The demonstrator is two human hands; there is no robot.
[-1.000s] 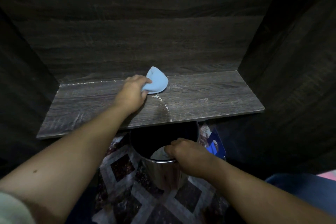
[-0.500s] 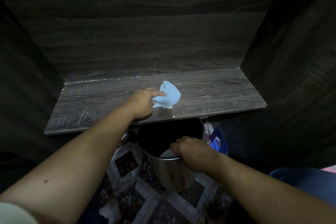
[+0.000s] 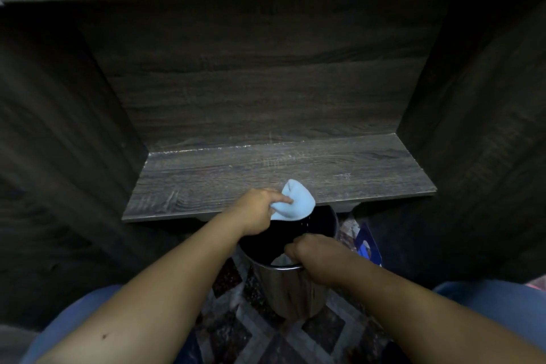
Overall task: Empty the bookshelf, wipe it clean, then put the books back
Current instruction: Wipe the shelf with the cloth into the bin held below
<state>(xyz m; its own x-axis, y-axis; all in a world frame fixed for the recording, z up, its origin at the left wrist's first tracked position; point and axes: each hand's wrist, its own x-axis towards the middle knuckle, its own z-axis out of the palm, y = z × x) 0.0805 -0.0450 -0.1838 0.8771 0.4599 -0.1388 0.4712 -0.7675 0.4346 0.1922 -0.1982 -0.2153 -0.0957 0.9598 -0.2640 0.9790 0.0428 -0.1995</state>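
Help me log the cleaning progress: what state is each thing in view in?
shelf board: no books on it, pale dust along its back edge.
blue cloth: bunched, at the board's front edge above the bin.
left hand: pinches the cloth.
metal bin: upright on the floor, open-topped, under the shelf's front edge.
right hand: curled over the bin's rim, holding it.

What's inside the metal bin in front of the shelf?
The bin looks mostly black inside. A pale crumpled scrap shows at the near rim, beside the right hand gripping that rim. The bottom is lost in shadow, and the cloth covers the far edge.
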